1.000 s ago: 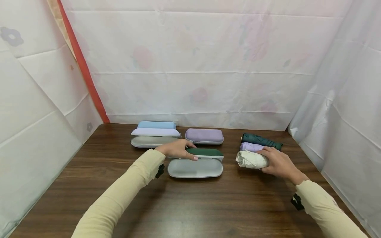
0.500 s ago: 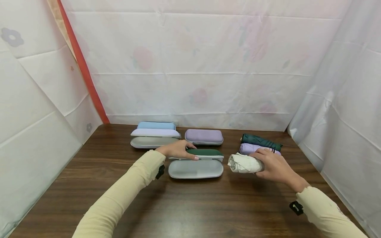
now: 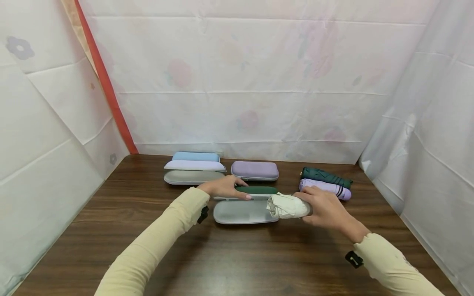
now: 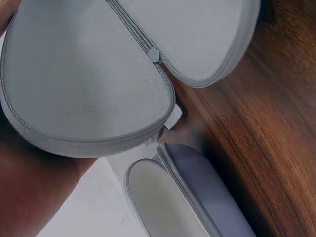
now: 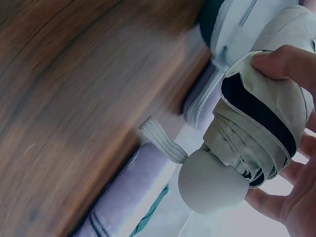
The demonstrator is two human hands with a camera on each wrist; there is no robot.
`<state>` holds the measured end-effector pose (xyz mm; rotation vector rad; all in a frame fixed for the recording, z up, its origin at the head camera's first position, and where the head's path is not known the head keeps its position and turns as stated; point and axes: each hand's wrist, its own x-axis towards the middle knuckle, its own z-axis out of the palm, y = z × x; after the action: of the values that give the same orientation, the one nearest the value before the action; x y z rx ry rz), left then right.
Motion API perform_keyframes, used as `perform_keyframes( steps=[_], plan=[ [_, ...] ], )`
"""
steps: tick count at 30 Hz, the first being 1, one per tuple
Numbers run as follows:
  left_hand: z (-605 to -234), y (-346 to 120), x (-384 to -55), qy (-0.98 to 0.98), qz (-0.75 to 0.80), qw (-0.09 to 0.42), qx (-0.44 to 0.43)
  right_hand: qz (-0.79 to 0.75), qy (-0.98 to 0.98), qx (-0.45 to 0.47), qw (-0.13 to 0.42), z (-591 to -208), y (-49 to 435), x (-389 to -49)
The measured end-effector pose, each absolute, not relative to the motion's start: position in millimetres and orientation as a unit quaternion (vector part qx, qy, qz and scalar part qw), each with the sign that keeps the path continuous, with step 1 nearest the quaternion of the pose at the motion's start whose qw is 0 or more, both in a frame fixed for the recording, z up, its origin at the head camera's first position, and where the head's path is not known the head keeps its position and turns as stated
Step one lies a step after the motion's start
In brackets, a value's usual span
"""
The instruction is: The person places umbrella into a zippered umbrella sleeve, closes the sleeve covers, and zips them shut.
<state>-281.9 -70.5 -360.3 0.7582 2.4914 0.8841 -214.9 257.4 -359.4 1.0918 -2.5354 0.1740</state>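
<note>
An open zip case (image 3: 240,213) with a green outside and a grey lining lies mid-table. My left hand (image 3: 224,187) holds its raised lid (image 4: 74,94), thumb on the near side and fingers behind. In my right hand (image 3: 324,207) is a folded cream umbrella (image 3: 286,206), gripped round its middle. Its far end hangs over the right end of the open case. The right wrist view shows its rounded white handle (image 5: 212,181) and wrist strap (image 5: 163,139). A lavender umbrella (image 3: 326,188) and a dark green umbrella (image 3: 326,176) lie to the right.
Behind stands a shut purple zip case (image 3: 254,170). At the back left is an open lavender case (image 3: 194,177) with a grey lining, before a light blue case (image 3: 196,156). White curtains (image 3: 244,82) border the dark wooden table (image 3: 229,263).
My right hand has lifted the cream umbrella from beside the lavender one and carried it left to the open case. My left hand stays at the lid.
</note>
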Motion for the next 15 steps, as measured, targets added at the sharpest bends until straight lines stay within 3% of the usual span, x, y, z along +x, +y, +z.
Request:
perform_keyframes(
  steps=[15],
  plan=[
    [-360.8,-63.1,-279.8,0.884,0.321,0.206,0.271,0.056,-0.891,0.406,0.195,-367.0,219.1,-213.3]
  ],
)
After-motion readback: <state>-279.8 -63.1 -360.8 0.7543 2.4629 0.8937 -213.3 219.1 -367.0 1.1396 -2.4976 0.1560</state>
